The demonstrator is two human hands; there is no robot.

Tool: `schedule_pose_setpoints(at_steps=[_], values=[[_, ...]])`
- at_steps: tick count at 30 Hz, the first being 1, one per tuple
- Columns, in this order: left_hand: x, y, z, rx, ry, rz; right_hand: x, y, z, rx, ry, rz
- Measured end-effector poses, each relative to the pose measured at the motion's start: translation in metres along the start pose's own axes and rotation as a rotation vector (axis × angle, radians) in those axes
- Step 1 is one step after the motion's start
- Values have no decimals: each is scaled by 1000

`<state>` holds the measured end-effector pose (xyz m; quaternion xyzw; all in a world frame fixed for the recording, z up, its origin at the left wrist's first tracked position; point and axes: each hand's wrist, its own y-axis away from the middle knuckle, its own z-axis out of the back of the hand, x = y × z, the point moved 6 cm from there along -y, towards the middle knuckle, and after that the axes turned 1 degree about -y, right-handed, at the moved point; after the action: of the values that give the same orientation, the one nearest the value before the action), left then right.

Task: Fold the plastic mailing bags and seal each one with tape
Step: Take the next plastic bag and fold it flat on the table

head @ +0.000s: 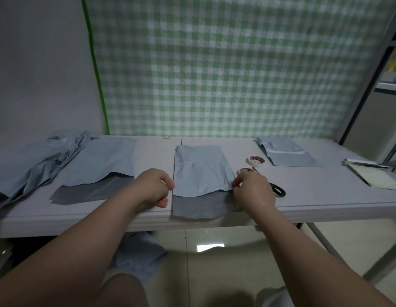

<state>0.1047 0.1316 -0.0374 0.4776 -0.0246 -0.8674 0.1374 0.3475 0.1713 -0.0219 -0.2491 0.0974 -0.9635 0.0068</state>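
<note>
A green-checked curtain (pixel 236 63) hangs behind a long pale table (pixel 325 196). At the table's left end lies a crumpled heap of light-blue mailing bags (pixel 37 160), and just beside it a flat mailing bag (pixel 104 165) with its grey flap toward the person. The centre mailing bag (pixel 201 169) lies in front of the person, its light-blue part over a grey strip that reaches the near table edge. The left hand (pixel 153 187), fingers curled, pinches that bag's left edge; the right hand (pixel 252 191) pinches its right edge at the same height. A folded bag (pixel 287 154) sits at the far right, with an open notebook (pixel 378 176) beyond it. Black-handled scissors (pixel 279 189) show just behind the right hand. Two tape rolls (pixel 256 160) lie near the bag's right side, one partly hidden by the fingers. A rubber band (pixel 166 137) rests by the curtain.
</note>
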Motion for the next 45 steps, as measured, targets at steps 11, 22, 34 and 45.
schedule_pose_setpoints(at_steps=[11,22,34,45], values=[[-13,-6,-20,-5,-2,-81,-3,2,-7,90,120,27],[-38,-4,-8,308,-497,-5,28,-28,3,432,315,116],[-56,-97,-65,40,-761,-514,81,-66,-73,147,-148,384],[-22,-99,-64,21,-879,-227,50,-63,-97,263,175,277]])
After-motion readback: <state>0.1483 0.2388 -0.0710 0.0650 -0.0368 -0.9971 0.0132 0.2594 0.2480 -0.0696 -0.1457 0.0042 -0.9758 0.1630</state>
